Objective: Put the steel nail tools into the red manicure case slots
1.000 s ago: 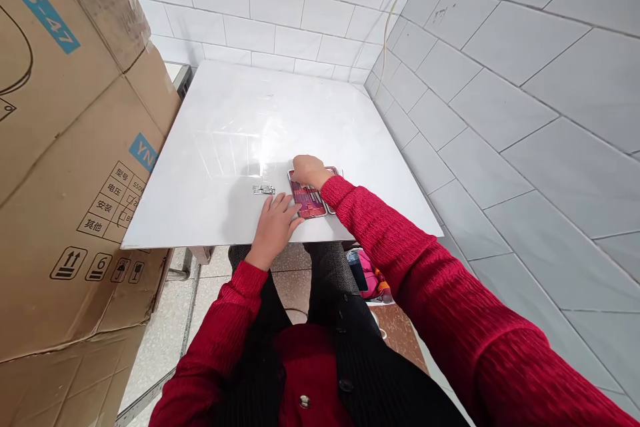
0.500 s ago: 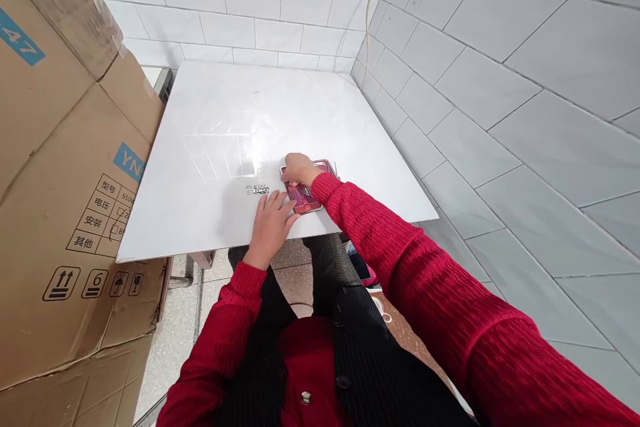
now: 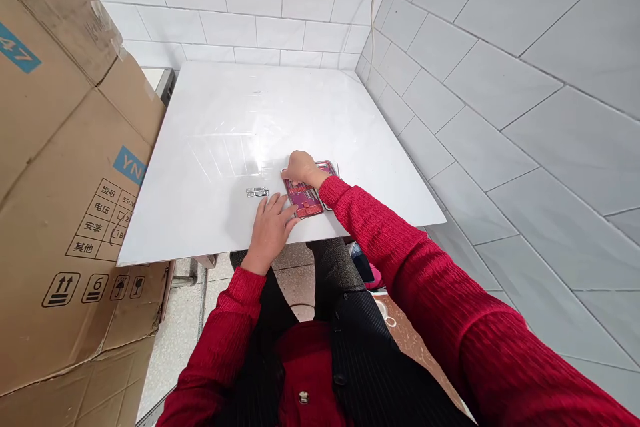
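A manicure set case (image 3: 307,207), dark red inside with slim metal tools in it, lies opened flat near the table's front edge. My left hand (image 3: 270,225) rests on the table with its fingers spread, the thumb side at the case's lower left corner. Over the upper left part of the case is my right hand (image 3: 302,168), its fingers bent together in a pinch; what they hold, if anything, is hidden under the hand. Just left of the case, beyond my left fingertips, lie silver nail clippers (image 3: 257,192) side by side.
The white table (image 3: 215,107) meets tiled walls (image 3: 475,80) at the back and right. A tall cardboard box (image 3: 60,167) stands along its left side. A thin cable (image 3: 374,7) hangs in the wall corner. My legs are under the front edge.
My right hand has shifted very slightly up and right over the case, and more of the case's lower part shows. My left hand stays at the corner. The view has tilted a little.
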A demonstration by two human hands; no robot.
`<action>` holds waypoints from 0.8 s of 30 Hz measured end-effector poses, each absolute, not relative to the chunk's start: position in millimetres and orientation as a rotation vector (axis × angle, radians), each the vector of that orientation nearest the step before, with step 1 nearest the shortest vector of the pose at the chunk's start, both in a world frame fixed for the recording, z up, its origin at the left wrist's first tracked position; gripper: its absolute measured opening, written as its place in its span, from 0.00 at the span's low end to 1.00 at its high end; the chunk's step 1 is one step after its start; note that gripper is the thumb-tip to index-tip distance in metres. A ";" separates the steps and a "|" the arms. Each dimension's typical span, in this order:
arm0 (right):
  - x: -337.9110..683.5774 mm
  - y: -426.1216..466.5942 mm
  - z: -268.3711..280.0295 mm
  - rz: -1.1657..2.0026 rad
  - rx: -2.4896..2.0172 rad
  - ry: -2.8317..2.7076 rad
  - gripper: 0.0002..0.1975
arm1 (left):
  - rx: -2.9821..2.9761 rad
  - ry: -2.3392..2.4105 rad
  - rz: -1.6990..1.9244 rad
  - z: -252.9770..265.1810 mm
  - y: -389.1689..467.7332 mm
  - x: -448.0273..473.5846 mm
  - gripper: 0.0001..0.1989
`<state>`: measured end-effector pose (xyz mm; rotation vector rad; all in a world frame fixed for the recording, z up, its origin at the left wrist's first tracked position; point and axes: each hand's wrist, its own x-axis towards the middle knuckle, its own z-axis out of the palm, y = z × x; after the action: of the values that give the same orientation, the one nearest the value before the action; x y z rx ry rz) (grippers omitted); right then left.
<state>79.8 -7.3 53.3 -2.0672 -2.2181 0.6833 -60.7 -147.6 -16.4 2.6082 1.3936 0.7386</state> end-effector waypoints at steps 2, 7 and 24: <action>82.9 -7.6 56.5 0.835 -2.057 -2.153 0.10 | 2.613 1.394 0.727 -15.5 -148.1 -60.5 0.15; 89.9 -5.8 57.8 1.066 -2.006 -1.994 0.10 | 2.594 1.397 0.724 -14.5 -148.9 -60.8 0.15; 104.0 1.8 42.7 1.395 -1.602 -1.561 0.18 | 2.634 1.426 0.737 -16.3 -147.8 -60.1 0.15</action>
<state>104.0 1.8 42.7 -1.6021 -1.5612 1.3946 -60.1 -147.8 -16.3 2.6345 1.4258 0.7373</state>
